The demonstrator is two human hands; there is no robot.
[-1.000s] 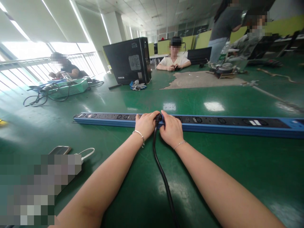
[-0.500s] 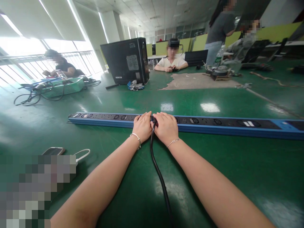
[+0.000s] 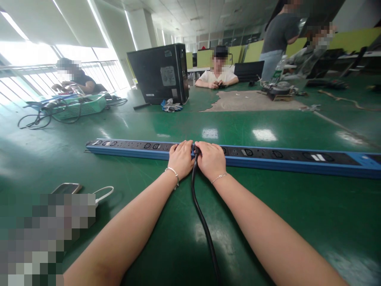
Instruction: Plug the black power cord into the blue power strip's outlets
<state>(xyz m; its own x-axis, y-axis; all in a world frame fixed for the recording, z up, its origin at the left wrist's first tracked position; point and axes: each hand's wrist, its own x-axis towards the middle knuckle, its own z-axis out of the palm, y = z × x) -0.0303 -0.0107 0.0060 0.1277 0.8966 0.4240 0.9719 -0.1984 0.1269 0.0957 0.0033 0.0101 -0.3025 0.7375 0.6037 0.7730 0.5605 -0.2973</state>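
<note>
A long blue power strip (image 3: 133,153) with a black socket face lies across the green table in front of me. My left hand (image 3: 181,159) is closed over the strip's middle, fingers on its top and side. Right beside it, my right hand (image 3: 212,159) grips a black power plug (image 3: 196,150) at the sockets, its fingers also resting on the strip. How deep the plug sits cannot be made out between the hands. From it a thick black cable (image 3: 204,222) runs down toward me, between my forearms.
A black computer tower (image 3: 154,77) stands at the back, with gloves (image 3: 171,105) before it. A green basket (image 3: 89,109) of cables is at left. A phone (image 3: 68,188) and white cable (image 3: 105,190) lie near left. Co-workers are behind, one seated opposite (image 3: 217,77).
The view has shifted slightly, so the strip and hands appear a little further right. Both hands keep their places at the plug and strip.
</note>
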